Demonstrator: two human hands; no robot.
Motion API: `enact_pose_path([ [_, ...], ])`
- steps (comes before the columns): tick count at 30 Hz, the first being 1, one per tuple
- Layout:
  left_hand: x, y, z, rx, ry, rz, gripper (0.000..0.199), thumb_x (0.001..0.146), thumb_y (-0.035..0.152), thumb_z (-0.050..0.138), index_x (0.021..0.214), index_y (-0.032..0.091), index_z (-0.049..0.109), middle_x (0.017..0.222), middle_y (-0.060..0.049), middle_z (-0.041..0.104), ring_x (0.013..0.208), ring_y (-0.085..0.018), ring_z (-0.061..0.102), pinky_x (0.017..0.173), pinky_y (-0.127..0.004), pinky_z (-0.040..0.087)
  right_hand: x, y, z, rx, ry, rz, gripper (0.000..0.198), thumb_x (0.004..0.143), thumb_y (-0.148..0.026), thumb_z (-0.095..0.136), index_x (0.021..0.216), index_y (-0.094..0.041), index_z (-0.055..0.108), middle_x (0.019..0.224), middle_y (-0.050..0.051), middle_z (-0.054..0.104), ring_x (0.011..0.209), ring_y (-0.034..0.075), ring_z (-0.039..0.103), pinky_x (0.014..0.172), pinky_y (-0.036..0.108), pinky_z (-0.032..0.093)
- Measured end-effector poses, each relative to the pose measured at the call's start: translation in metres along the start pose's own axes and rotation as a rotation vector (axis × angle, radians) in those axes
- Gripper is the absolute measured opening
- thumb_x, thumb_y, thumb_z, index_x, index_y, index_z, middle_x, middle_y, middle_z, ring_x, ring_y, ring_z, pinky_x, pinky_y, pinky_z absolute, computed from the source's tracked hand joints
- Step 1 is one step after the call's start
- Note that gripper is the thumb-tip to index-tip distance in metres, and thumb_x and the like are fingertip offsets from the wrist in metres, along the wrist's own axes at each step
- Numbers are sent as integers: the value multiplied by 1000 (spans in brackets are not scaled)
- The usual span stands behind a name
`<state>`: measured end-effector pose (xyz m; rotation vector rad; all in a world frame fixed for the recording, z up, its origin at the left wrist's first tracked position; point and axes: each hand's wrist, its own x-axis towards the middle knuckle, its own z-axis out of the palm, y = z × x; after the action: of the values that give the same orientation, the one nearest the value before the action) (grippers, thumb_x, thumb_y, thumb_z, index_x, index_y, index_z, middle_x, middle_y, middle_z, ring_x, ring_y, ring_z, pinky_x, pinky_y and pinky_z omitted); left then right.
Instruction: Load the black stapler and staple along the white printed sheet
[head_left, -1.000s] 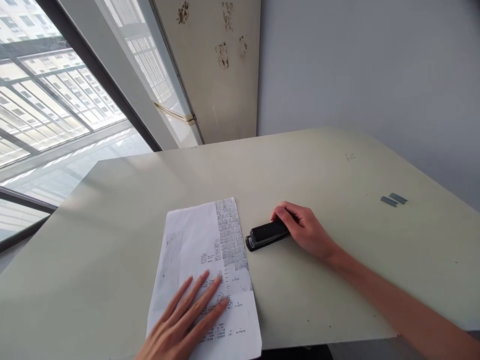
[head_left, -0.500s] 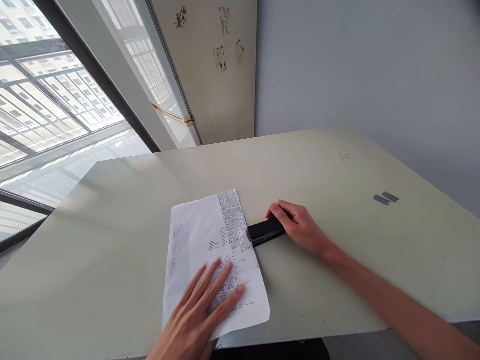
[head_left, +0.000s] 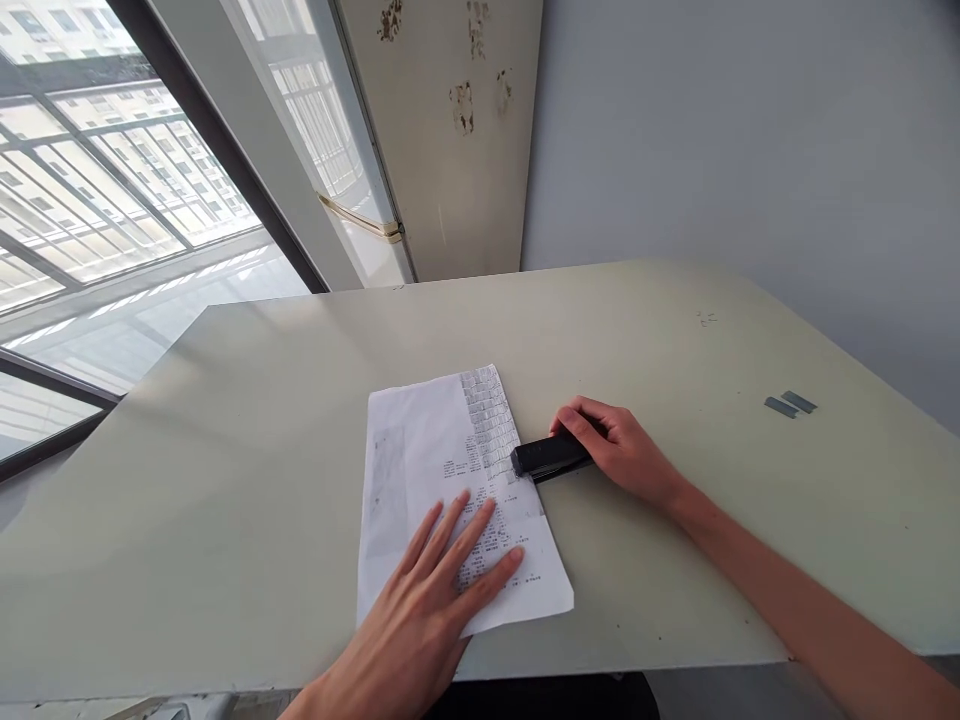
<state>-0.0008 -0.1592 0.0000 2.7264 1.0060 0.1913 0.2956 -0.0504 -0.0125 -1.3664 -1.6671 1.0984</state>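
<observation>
A white printed sheet of paper (head_left: pixel 420 430) lies near the front edge of the pale table. My left hand (head_left: pixel 427 600) rests flat on its lower part, fingers spread. Rows of staples (head_left: pixel 491 415) run down the upper right part of the sheet. My right hand (head_left: pixel 619 445) is closed around a black stapler (head_left: pixel 551 456). The stapler's head overlaps the sheet's right edge, just below the staple rows. Whether the paper sits between its jaws is hard to make out.
Two grey strips (head_left: pixel 790 404), which look like staple sticks, lie on the table (head_left: pixel 225 480) to the right. Beyond the table stand a worn cream fridge (head_left: pixel 465 190) and a grey wall (head_left: pixel 712 130). A window (head_left: pixel 112 180) is at the left.
The view has shifted, so the table and paper appear further right. The stapler's head now reaches slightly further over the paper's right edge. My left hand stays flat on the sheet.
</observation>
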Motion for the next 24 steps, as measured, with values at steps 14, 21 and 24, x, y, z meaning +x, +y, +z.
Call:
enact_pose_path([
  [14, 63, -67, -6, -78, -7, 224, 63, 105, 59, 54, 162, 32, 45, 177, -7, 12, 162, -40, 10, 130, -63, 21, 16, -53, 13, -314, -44, -61, 51, 108, -63, 35, 125, -28, 69, 134, 8, 72, 122, 29, 65, 101, 45, 52],
  [21, 68, -68, 5, -102, 24, 255, 57, 107, 55, 53, 159, 31, 50, 177, -7, 12, 162, -39, 8, 131, -61, 19, 21, -72, 39, -519, -186, 20, 63, 109, -63, 28, 148, -25, 60, 164, 7, 50, 157, 28, 38, 127, 52, 34],
  [24, 69, -68, 6, -113, 38, 267, 58, 107, 55, 54, 157, 27, 53, 177, -8, 13, 162, -39, 6, 132, -60, 17, 19, -72, 42, -566, -205, 44, 66, 109, -64, 24, 150, -26, 59, 167, 6, 46, 159, 28, 35, 128, 54, 32],
])
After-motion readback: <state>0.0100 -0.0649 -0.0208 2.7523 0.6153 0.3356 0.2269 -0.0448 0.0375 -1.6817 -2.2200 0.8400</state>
